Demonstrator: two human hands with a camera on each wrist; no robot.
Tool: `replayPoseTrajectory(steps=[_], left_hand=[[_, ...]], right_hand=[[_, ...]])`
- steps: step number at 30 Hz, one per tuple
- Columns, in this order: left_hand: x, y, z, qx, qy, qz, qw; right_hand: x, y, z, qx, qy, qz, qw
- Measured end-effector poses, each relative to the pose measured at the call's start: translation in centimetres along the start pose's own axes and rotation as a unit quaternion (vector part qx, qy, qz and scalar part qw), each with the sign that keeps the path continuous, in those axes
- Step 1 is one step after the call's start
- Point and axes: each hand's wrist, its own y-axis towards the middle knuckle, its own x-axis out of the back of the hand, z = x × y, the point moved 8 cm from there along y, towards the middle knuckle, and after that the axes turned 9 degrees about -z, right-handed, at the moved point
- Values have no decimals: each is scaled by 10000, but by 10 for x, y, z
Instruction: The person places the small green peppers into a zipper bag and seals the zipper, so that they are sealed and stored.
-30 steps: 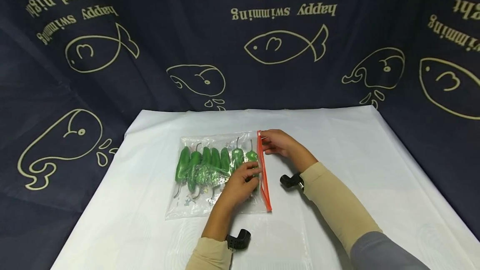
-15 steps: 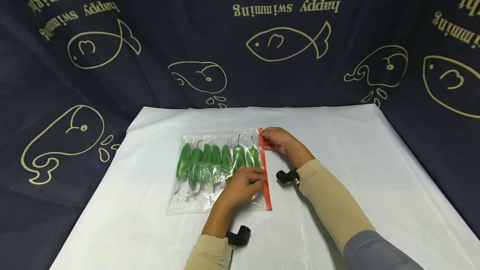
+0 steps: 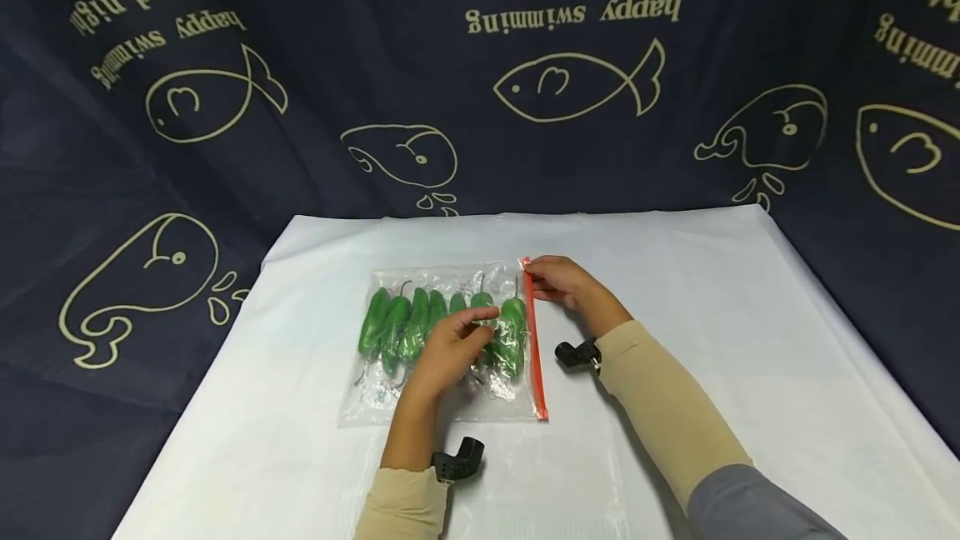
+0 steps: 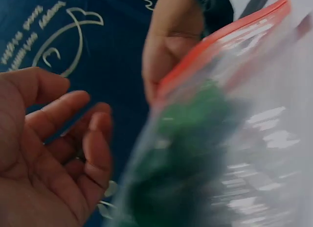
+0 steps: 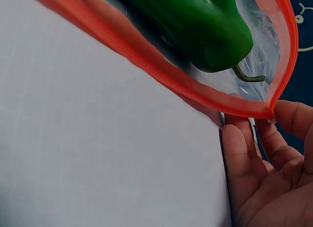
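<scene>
A clear zip bag (image 3: 352,407) with a red zip edge (image 3: 537,357) lies on the table, its mouth toward the right. Several green peppers (image 3: 512,336) are lined up side by side inside it. At the far end of the zip, my right hand (image 3: 558,277) pinches the bag's corner between thumb and fingers. The right wrist view has the red mouth spread apart there, with one pepper and its stem just within. Over the middle of the bag is my left hand (image 3: 450,348), fingers loosely bent around nothing, hiding parts of some peppers.
A white cloth (image 3: 675,273) covers the table. Behind it and at both sides hangs a dark blue curtain (image 3: 420,40) with fish and whale drawings. Each wrist wears a black camera (image 3: 459,461).
My left hand has come off the zip edge and moved left over the peppers, uncovering the rightmost pepper. My right hand stays at the far corner.
</scene>
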Motion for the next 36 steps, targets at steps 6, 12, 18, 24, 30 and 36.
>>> replayPoseTrajectory(steps=[6,12,18,24,30,36], left_hand=[[1,23,-46,-544,1877,851,9770],[-23,80,-53,-529,3134,1856,9298],[-39,131,-22,-970,4369,1822,8755],[-35,153,12,-330,3957,1715,9016],[-43,161,19,-153,3668,1849,9116],[-50,168,13,-340,3620,1602,9177]], right_hand=[[-2,1,0,34,-20,20,10000],[0,0,0,49,26,-17,10000],[-2,-1,-2,118,220,1,9997],[-3,-2,-6,149,196,-56,9997],[0,-1,-7,229,293,-125,9992],[-1,0,-3,273,401,-89,9988]])
